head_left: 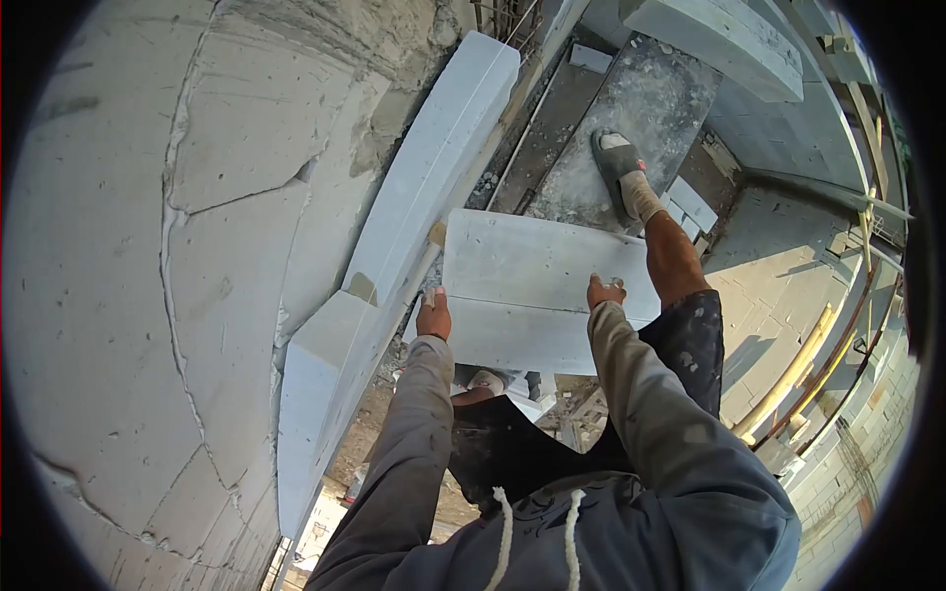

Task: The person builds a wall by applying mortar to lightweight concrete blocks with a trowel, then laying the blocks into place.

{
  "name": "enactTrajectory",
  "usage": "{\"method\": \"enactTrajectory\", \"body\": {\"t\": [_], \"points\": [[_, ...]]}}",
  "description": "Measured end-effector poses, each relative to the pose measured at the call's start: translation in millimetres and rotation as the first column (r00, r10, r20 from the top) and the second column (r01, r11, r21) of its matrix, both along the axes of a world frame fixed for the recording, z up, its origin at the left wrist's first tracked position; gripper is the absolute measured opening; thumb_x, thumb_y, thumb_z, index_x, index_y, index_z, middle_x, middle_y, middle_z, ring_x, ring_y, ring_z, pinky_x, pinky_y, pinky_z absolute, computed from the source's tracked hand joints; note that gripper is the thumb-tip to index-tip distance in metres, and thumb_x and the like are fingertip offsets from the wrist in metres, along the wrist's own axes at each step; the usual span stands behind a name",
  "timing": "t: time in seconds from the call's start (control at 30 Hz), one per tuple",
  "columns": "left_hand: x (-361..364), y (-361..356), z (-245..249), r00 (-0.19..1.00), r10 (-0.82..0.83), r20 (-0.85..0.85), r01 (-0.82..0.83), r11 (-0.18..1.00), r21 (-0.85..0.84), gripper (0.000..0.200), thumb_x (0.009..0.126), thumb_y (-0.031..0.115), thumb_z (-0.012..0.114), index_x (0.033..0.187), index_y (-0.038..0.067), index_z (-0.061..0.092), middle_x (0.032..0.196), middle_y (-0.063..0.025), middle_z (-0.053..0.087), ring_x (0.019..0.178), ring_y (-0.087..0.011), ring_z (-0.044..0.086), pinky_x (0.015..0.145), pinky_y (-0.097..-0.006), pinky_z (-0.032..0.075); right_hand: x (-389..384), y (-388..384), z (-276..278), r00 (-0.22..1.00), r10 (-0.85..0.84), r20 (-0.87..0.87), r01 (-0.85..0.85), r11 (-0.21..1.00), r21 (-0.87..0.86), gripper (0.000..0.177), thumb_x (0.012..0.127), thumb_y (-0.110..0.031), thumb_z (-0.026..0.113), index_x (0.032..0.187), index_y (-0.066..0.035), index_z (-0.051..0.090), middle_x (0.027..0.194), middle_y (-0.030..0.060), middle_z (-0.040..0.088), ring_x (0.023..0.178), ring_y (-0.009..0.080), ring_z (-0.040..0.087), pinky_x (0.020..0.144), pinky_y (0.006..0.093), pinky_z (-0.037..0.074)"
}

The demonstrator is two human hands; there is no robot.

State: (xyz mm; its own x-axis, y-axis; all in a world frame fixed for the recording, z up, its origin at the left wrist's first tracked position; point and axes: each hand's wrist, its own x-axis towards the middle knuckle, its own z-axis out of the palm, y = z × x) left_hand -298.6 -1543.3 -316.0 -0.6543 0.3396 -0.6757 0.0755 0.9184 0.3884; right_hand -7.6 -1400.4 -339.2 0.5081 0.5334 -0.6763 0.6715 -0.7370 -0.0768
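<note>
A large pale grey aerated concrete block (537,258) spans the middle of the view, in front of my body. A line divides its upper face from a second pale surface (522,333) below. My left hand (434,317) grips at the left end, thumb up along the edge. Farther right, my right hand (606,292) has its fingers bent against the block, with their tips partly hidden. Both sleeves are grey and dusty.
Pale blocks form a long row (434,158) along the cracked wall (236,227) at left. One sandalled foot (619,167) stands on a dusty board (626,108); the other shows below the block. Another block (724,39) lies at top right, and a yellow pole (788,374) runs at right.
</note>
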Motion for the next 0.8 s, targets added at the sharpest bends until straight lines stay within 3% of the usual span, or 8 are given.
{"method": "enactTrajectory", "body": {"t": [0.1,0.17,0.33,0.4,0.53,0.63,0.73,0.8], "points": [[-19.9,15.5,-74.8,0.990,-0.124,-0.069,0.124,0.992,-0.013,0.058,0.086,0.049,0.040,0.111,-0.002,0.052,0.111,-0.0217,0.055,0.102,-0.0371,0.051,0.087,-0.0385,0.040,38.5,11.8,-35.9,0.931,-0.244,0.270,0.237,0.970,0.061,0.074,0.077,-0.041,0.056,0.130,0.001,0.025,0.129,0.0245,0.032,0.118,0.0385,0.034,0.099,0.0449,0.028],[-33.7,34.8,-97.8,0.998,-0.064,0.016,0.064,0.998,-0.019,0.059,0.086,0.048,0.038,0.111,-0.003,0.052,0.112,-0.0222,0.054,0.103,-0.0367,0.051,0.087,-0.0380,0.040,70.7,29.1,-77.9,0.840,-0.292,0.457,0.238,0.956,0.174,0.069,0.076,-0.050,0.051,0.122,0.000,0.040,0.120,0.0237,0.043,0.110,0.0364,0.045,0.094,0.0427,0.035],[-59.6,37.3,-176.0,0.958,-0.128,0.256,0.150,0.986,-0.070,0.057,0.089,0.044,0.035,0.113,-0.006,0.051,0.114,-0.0199,0.053,0.105,-0.0322,0.051,0.086,-0.0345,0.040,94.1,194.7,-129.0,0.938,0.326,0.114,-0.340,0.930,0.142,0.068,0.077,-0.051,0.048,0.121,0.000,0.041,0.119,0.0241,0.044,0.111,0.0365,0.045,0.094,0.0425,0.034],[-51.8,32.8,-193.1,0.802,0.212,0.558,-0.380,0.902,0.203,0.052,0.091,0.040,0.035,0.114,-0.004,0.051,0.112,-0.0145,0.056,0.102,-0.0259,0.053,0.084,-0.0312,0.041,93.7,218.7,-147.1,0.901,0.430,0.053,-0.433,0.889,0.148,0.067,0.077,-0.051,0.046,0.120,0.000,0.042,0.119,0.0243,0.044,0.111,0.0366,0.045,0.094,0.0424,0.034],[-45.2,55.6,-172.7,0.631,0.364,0.685,-0.572,0.815,0.094,0.047,0.091,0.036,0.039,0.115,-0.002,0.051,0.113,-0.0093,0.056,0.100,-0.0202,0.053,0.084,-0.0284,0.041,98.3,232.1,-167.0,0.856,0.517,-0.002,-0.509,0.845,0.163,0.067,0.078,-0.052,0.044,0.119,0.000,0.043,0.118,0.0246,0.045,0.111,0.0367,0.044,0.094,0.0422,0.034],[-51.1,48.4,-197.8,0.752,0.197,0.629,-0.462,0.838,0.290,0.044,0.091,0.033,0.041,0.118,-0.001,0.050,0.113,-0.0079,0.055,0.099,-0.0190,0.053,0.085,-0.0272,0.041,106.1,232.2,-168.2,0.849,0.528,-0.031,-0.516,0.839,0.172,0.066,0.079,-0.053,0.042,0.118,0.000,0.044,0.118,0.0248,0.046,0.111,0.0368,0.044,0.094,0.0420,0.034],[-53.2,49.5,-198.5,0.936,-0.237,0.262,0.097,0.886,0.454,0.039,0.091,0.032,0.039,0.114,0.004,0.052,0.106,-0.0067,0.058,0.093,-0.0165,0.057,0.079,-0.0282,0.047,108.0,233.9,-167.1,0.832,0.553,-0.047,-0.539,0.825,0.170,0.066,0.079,-0.053,0.040,0.118,0.000,0.045,0.117,0.0251,0.046,0.112,0.0369,0.044,0.094,0.0419,0.034],[-45.6,42.2,-191.7,0.655,0.190,0.731,-0.537,0.798,0.273,0.042,0.091,0.030,0.040,0.118,0.000,0.050,0.109,-0.0076,0.056,0.097,-0.0176,0.053,0.085,-0.0261,0.040,107.7,233.4,-164.8,0.828,0.558,-0.050,-0.544,0.822,0.167,0.066,0.080,-0.054,0.038,0.117,0.000,0.046,0.117,0.0252,0.046,0.112,0.0370,0.044,0.094,0.0418,0.034]]}}
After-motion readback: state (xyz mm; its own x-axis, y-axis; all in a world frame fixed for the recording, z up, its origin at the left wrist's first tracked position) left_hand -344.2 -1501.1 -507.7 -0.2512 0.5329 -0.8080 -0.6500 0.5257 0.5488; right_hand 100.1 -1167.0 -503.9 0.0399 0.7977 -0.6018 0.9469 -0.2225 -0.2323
